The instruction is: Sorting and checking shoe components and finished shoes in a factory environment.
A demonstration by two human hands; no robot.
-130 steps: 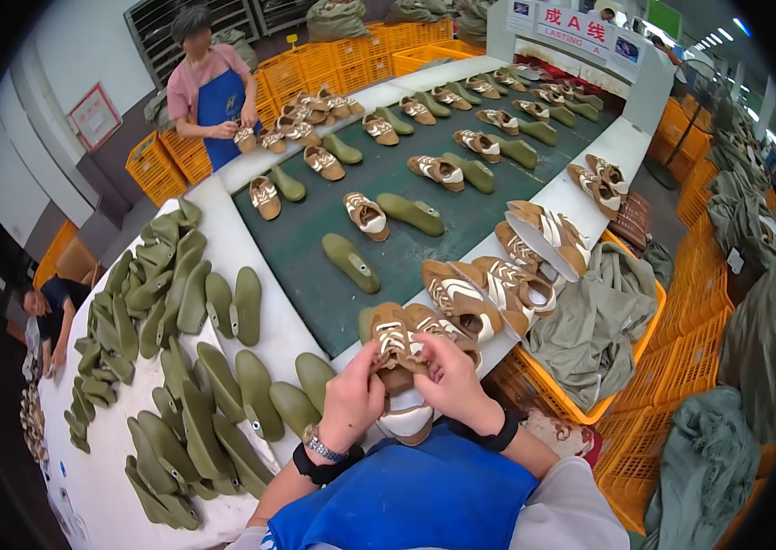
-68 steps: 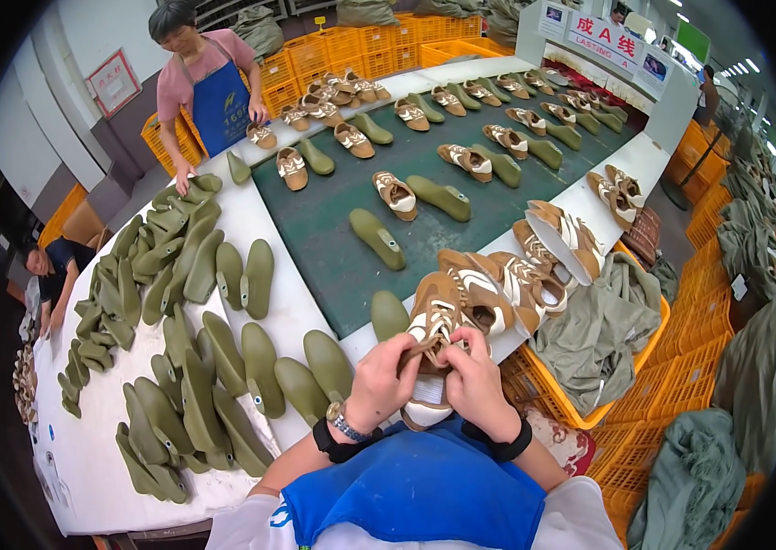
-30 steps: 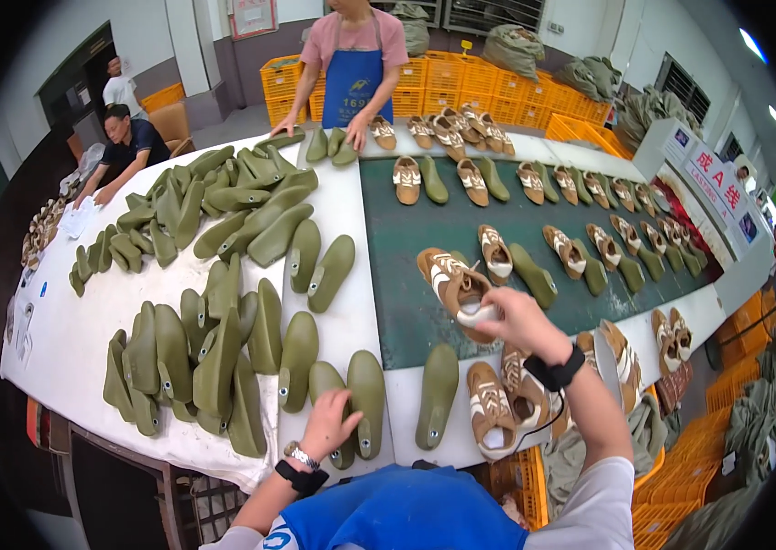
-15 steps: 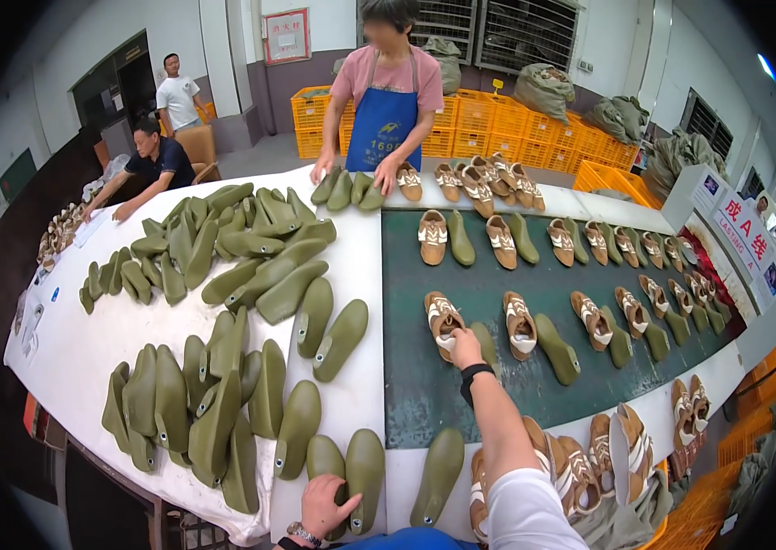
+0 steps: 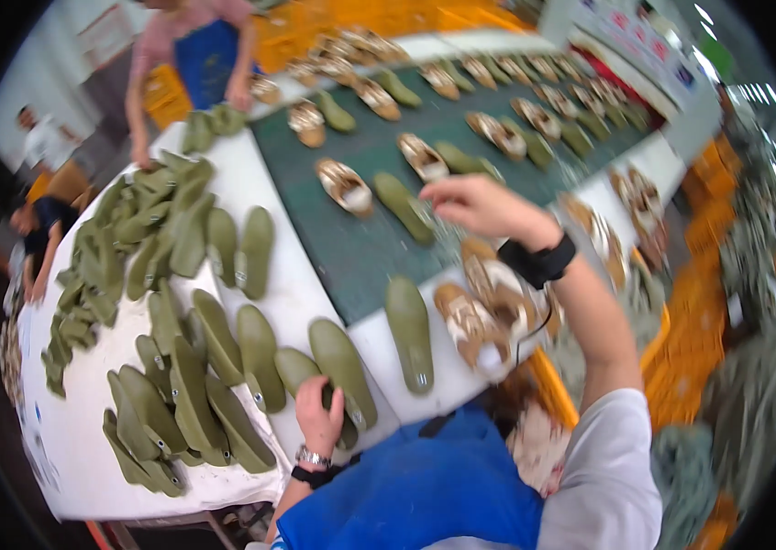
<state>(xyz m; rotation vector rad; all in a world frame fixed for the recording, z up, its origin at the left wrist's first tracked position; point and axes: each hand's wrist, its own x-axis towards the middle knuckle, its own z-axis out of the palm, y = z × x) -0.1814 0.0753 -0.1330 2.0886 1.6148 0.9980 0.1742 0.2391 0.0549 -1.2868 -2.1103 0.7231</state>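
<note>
My left hand [image 5: 319, 417] is closed over a green shoe last [image 5: 296, 368] on the white tabletop, beside a larger last [image 5: 342, 371]. Raised over the dark green belt [image 5: 347, 275], my right hand [image 5: 484, 206] appears empty, its slightly blurred fingers partly bent and apart. Just left of it on the belt are another green last [image 5: 404, 206] and a brown sneaker with white stripes [image 5: 344, 186]; a second sneaker [image 5: 423, 158] sits farther back. A single last [image 5: 409, 335] lies on the white ledge nearer me, with several brown sneakers [image 5: 466, 321] to its right.
Lasts pile up [image 5: 154, 215] across the left table [image 5: 67, 449]. Beyond it stands a co-worker in a blue apron [image 5: 209, 64], hands near more lasts [image 5: 214, 126]. Sneakers and lasts line the belt's far part. Orange crates [image 5: 709, 188] stand at the right.
My right hand has let go of the sneaker on the belt and lifted off it. The view has swung right and tilted down. My left hand stays on the last.
</note>
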